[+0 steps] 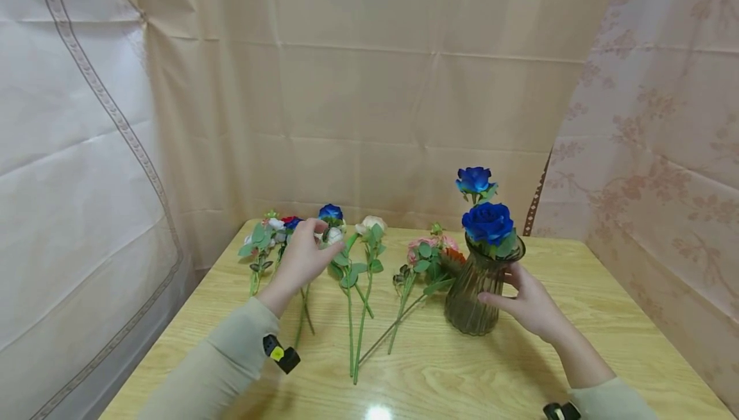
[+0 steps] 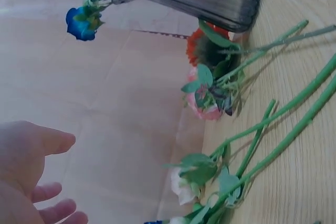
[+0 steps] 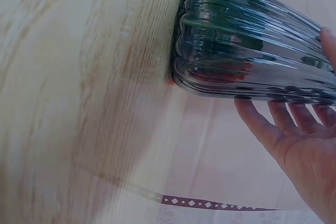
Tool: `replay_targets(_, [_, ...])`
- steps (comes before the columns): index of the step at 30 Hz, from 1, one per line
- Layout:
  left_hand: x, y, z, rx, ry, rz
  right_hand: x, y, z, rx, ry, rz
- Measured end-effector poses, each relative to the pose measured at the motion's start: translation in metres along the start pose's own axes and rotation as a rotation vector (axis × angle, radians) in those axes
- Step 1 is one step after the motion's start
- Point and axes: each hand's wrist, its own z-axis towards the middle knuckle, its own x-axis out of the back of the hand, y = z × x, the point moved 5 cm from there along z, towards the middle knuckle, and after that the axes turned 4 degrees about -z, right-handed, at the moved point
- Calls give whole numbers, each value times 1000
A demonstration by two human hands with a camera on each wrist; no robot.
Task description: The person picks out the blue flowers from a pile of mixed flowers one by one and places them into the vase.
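Well to the left of a smoky-brown, ribbed, see-through vase [image 1: 470, 308], a cluster of white, red and dark blue flowers with green leaves [image 1: 262, 236] lies on the pale wood-grain counter [image 1: 462, 378]. Between that cluster and the vase hangs the person's left hand [image 1: 305, 254], above the counter; its thumb stands well away from the loosely bent fingers, which have hold of nothing. Near it, still left of the vase, are a blue rose [image 1: 331, 212] and a small white rose [image 1: 334, 235], partly hidden by the hand. Nearer the vase comes a cream-white rose [image 1: 371, 224] on a long green stem, then a pink flower bunch with green leaves [image 1: 426, 248], and, just beside the vase's left side, an orange-red flower [image 1: 453, 256]. The vase stands on the counter with two blue roses in it: an upper rose [image 1: 475, 179] and a fuller, lower rose [image 1: 488, 222] at its rim. On the vase's right, the right hand [image 1: 534, 303] grips it, thumb on the near side, fingers parted and curved around the glass-like wall.
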Motion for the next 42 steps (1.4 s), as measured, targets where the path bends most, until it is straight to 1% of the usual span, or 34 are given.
replay_targets(5, [5, -9, 4, 6, 48, 68, 0, 0, 0, 1, 1, -4])
replay_targets(8, [8, -17, 7, 15, 74, 114, 0, 0, 1, 1, -4, 6])
replay_targets(13, [10, -32, 10, 43, 85, 159, -1, -1, 2, 7, -8, 15])
replay_targets(18, [8, -46, 13, 78, 62, 182, -1, -1, 1, 9, -9, 10])
replay_targets(22, [5, -57, 14, 108, 32, 200, -1, -1, 1, 6, -9, 14])
replay_targets(29, [-2, -75, 15, 128, -6, 228, -1, 0, 0, 4, -4, 18])
replay_targets(36, [-12, -84, 14, 146, -36, 216, 0, 0, 0, -5, -3, 16])
replay_targets(39, [-16, -88, 15, 153, -64, 203, 0, 0, 0, -10, -5, 16])
replay_targets(42, [-20, -92, 14, 172, -94, 178, 0, 0, 0, -10, -7, 18])
